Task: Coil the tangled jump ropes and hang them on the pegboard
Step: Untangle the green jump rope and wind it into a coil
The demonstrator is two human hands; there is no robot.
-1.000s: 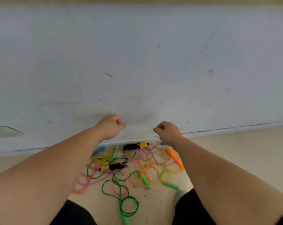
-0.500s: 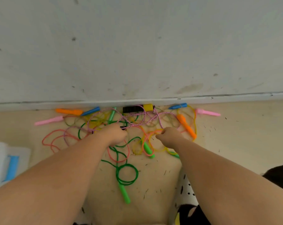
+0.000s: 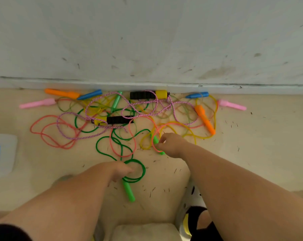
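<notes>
Head view of 1 big tangle of jump ropes [image 3: 119, 120] on the floor [image 3: 251, 145], right up against the wall [image 3: 147, 40]. Right hand [image 3: 172, 145] with fingers curled, pinching a loop of pink-orange rope [image 3: 154, 145] just beside a green handle [image 3: 155, 140]. Left hand [image 3: 117, 171] low on the small green rope coil [image 3: 143, 171], touching it, too blurry to tell if gripping or flat.

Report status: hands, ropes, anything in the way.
Left hand at green coil, blurred, grip unclear. Right hand pinches coral cord. Rope tangle on floor; green and coral cords interlaced.
</notes>
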